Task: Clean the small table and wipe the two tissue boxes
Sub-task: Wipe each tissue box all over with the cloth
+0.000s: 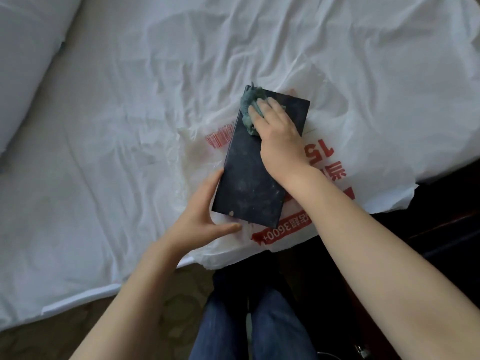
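The dark tissue box (249, 172) lies flat on a white plastic bag (363, 157) spread over the bed (104, 126), likely to spare the sheet; the left hand (205, 211) braces its near corner, thumb spread from the fingers, against sliding; the right hand (278, 128) presses a teal cloth (249, 105) onto the far end, fingers together and fairly straight.

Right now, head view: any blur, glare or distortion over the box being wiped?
Head view: soft, even daylight, no glare on the dark tissue box, whose dust smears read clearly. Head view: the right hand pressing the green cloth looks slightly soft. Head view: wide-angle stretch toward the frame edges, and the lower right corner is underexposed.
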Available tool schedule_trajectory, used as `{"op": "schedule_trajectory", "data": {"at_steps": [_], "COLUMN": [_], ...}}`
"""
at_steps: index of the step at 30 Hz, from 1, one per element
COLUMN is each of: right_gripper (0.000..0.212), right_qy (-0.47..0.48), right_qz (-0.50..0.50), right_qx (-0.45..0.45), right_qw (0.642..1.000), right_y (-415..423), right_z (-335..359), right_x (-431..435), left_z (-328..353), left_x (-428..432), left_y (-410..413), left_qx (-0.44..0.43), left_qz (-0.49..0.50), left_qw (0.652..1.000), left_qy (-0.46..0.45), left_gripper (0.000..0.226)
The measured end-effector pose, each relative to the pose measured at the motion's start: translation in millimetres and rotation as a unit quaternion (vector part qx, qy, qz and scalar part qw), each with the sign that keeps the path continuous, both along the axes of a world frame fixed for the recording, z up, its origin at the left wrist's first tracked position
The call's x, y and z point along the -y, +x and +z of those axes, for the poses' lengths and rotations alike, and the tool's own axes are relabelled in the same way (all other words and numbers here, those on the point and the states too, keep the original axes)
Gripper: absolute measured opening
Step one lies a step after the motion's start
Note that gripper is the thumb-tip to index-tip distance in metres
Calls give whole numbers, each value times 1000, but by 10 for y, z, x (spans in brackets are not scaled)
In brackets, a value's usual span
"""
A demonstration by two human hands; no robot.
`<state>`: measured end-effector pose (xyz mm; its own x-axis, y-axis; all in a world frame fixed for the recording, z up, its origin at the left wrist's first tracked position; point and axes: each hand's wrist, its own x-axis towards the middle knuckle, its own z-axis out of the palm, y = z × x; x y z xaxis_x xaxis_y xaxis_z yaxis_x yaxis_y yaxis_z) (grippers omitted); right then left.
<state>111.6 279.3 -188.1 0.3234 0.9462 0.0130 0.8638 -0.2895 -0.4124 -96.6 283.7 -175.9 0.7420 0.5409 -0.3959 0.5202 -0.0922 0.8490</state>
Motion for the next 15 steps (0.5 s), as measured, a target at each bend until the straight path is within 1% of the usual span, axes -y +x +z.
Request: {"op": "schedule_trajectory", "data": {"at_steps": [3, 6, 8, 9, 10, 12, 14, 15], "right_gripper": [46, 41, 41, 41, 42, 44, 45, 46], "right_qy": [36, 25, 21, 24, 28, 39, 42, 48], "right_qz": [37, 140, 197, 197, 172, 69, -35, -63], "right_qx": [-19, -46, -40, -27, -20, -12, -9, -14], "right_qw": [998, 989, 979, 980, 985, 997, 998, 997], "right_y": [-281, -592, -511, -404, -294, -49, 98, 70], "right_z": [-15, -9, -13, -13, -12, -22, -23, -31], "right_x": [379, 880, 936, 857, 737, 409, 132, 72], "left_z": [-168, -273, -317, -327, -321, -294, -267, -269], "left_x": [-90, -129, -126, -125, -128, -136, -133, -126], "left_y": [-36, -81, -108, -111, -107, -94, -79, -74], "left_qx": [2, 20, 40, 42, 38, 33, 41, 46], "left_qz": [-9, -2, -1, 1, 3, 3, 2, 6], "left_qw": [999, 999, 999, 999, 999, 999, 999, 999], "left_qy": [36, 37, 31, 24, 13, -10, -12, -11], "left_gripper": [97, 91, 87, 87, 87, 86, 85, 84]}}
